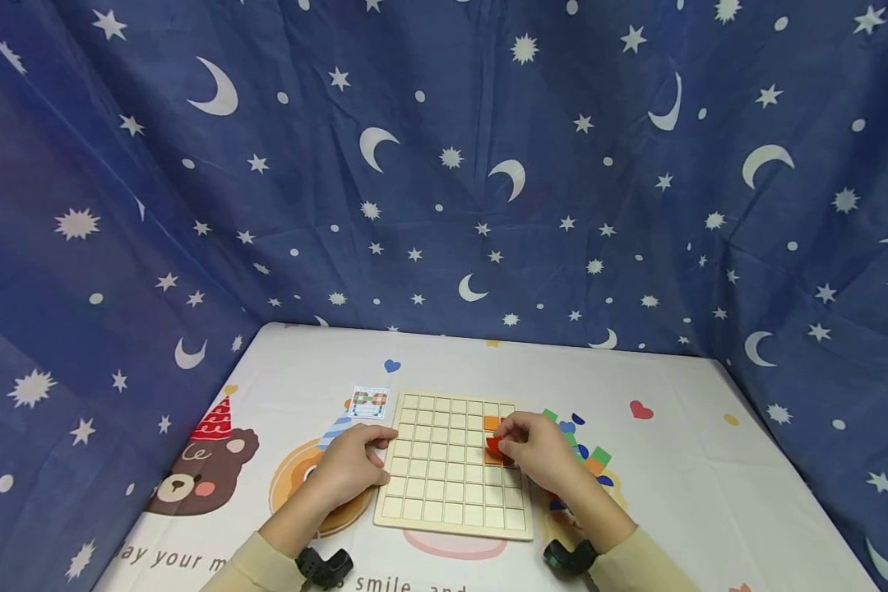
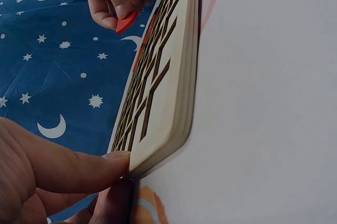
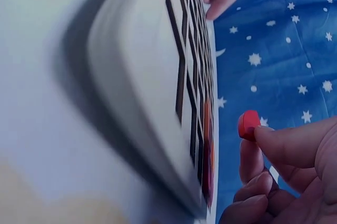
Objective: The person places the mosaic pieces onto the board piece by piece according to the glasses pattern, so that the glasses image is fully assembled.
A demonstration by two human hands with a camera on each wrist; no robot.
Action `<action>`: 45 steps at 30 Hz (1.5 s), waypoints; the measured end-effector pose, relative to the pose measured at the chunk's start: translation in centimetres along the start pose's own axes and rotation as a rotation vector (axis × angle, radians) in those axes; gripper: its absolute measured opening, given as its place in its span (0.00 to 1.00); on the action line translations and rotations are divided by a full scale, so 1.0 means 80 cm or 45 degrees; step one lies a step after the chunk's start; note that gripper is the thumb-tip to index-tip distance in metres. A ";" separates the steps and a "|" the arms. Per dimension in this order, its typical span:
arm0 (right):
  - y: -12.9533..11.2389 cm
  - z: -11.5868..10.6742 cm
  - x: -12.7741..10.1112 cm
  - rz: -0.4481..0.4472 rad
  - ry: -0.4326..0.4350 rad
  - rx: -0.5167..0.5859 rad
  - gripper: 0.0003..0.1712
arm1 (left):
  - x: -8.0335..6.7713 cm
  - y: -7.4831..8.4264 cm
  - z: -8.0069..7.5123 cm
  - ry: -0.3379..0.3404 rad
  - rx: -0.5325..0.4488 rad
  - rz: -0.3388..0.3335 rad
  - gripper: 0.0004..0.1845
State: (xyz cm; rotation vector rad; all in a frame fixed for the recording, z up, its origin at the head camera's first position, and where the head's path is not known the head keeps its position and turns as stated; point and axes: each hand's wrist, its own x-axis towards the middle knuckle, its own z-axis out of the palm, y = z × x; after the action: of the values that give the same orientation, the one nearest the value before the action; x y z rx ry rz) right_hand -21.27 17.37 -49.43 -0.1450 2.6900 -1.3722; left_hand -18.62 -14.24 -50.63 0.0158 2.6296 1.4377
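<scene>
A pale wooden grid board [image 1: 444,469] lies on the table, with two orange pieces [image 1: 492,423] set in cells near its right side. My right hand [image 1: 536,452] hovers over that side and pinches a small red piece [image 1: 494,446] between thumb and fingertips; the red piece [image 3: 247,124] is seen just off the board [image 3: 158,92] in the right wrist view, and again as the red piece [image 2: 126,22] in the left wrist view. My left hand [image 1: 351,464] rests at the board's left edge, thumb [image 2: 79,166] pressed to the corner of the board [image 2: 163,92].
A small pattern card [image 1: 370,403] lies beyond the board's far left corner. Loose green, blue and orange pieces [image 1: 588,456] are heaped right of the board. A printed tablecloth [image 1: 681,485] covers the table, and a blue star curtain [image 1: 444,181] hangs around it.
</scene>
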 end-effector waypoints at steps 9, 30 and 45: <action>-0.014 0.023 -0.001 0.027 -0.017 -0.029 0.09 | -0.002 0.000 -0.001 -0.008 -0.016 -0.001 0.36; -0.013 0.042 -0.001 -0.060 -0.036 -0.218 0.10 | -0.001 -0.001 -0.001 -0.003 -0.003 -0.004 0.36; -0.010 0.042 0.002 -0.080 -0.046 -0.263 0.08 | 0.000 0.000 -0.001 0.003 0.016 0.009 0.36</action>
State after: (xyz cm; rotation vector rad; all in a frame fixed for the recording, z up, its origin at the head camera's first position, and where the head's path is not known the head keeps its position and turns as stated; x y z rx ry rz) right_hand -20.87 14.23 -50.76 -0.2721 2.8135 -1.0921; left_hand -18.58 -14.27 -50.59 0.0248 2.6430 1.4243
